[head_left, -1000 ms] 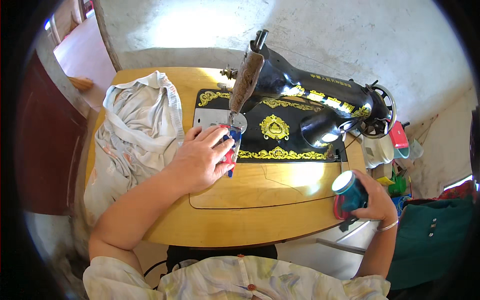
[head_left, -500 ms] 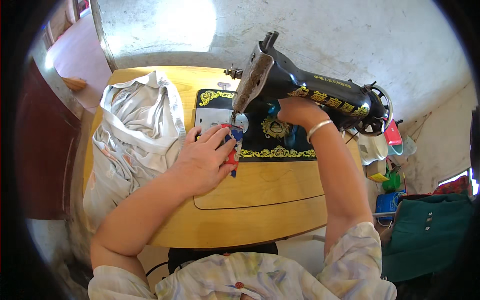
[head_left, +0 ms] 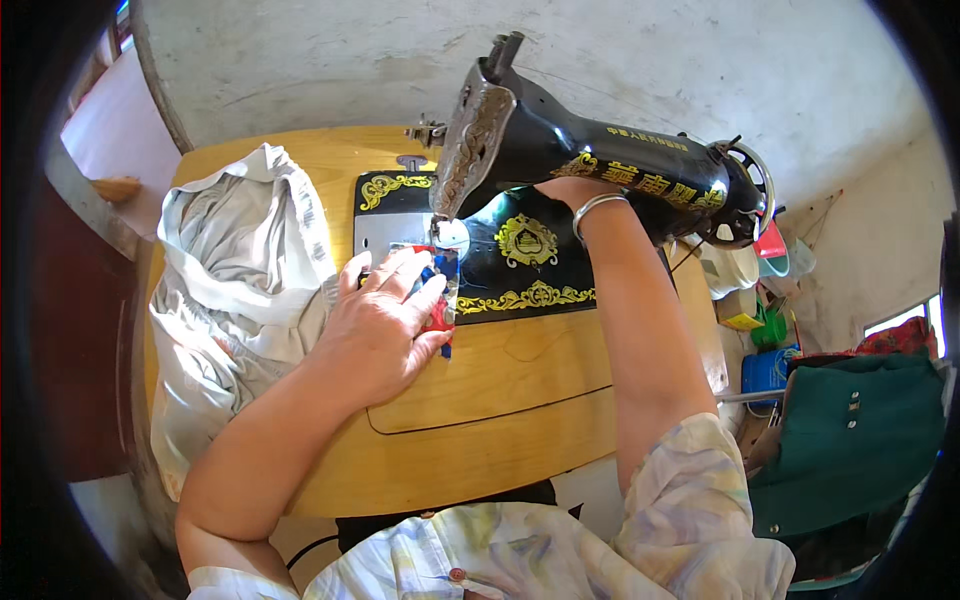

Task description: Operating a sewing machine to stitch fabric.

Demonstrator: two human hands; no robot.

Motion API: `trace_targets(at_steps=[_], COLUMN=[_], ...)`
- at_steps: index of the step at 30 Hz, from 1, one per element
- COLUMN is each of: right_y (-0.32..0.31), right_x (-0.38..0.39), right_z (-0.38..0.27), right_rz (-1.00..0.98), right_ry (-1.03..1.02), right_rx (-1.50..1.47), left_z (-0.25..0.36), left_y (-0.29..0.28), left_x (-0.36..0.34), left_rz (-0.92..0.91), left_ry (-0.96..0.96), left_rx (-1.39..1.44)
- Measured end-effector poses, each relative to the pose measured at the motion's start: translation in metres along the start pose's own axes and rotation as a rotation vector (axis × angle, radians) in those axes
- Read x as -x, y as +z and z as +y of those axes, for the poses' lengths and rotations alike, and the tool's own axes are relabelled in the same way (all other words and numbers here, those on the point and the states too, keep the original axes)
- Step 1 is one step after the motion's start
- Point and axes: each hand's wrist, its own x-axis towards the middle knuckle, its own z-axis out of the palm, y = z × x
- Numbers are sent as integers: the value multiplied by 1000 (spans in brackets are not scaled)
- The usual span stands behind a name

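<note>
A black sewing machine with gold ornament (head_left: 545, 135) stands on the wooden table. Flat on a small red, blue and white patterned piece of cloth (head_left: 447, 268) lies my left hand (head_left: 372, 325), its fingers stretched out just in front of the needle area. The cloth rests on the metal plate and the black bed. My right hand (head_left: 568, 190) reaches in beneath the machine's arm, beyond the needle. Its fingers are hidden there, so what they touch does not show. A silver bangle (head_left: 590, 212) circles that wrist.
A crumpled pale garment (head_left: 245, 280) covers the left of the yellow wooden table (head_left: 480, 460). The handwheel (head_left: 752, 190) is at the machine's right end. Containers, a blue box (head_left: 768, 372) and a dark green cloth (head_left: 850, 430) are at the right. A grey wall rises behind.
The whole scene has shifted left in view as the head turned. My right hand has gone farther under the machine's arm; my left hand stays on the cloth.
</note>
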Motion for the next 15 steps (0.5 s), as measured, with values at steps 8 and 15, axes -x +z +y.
trace_targets(at_steps=[8, 15], right_y=[-11, -12], right_x=[-9, -26], right_z=[6, 15], right_rz=[274, 343], right_ry=[-130, -357], right_rx=[225, 269], left_z=[-1, -1], left_y=[3, 2], left_x=[-1, -1], left_rz=[32, 50], left_ry=[17, 33], left_rx=[-1, 46])
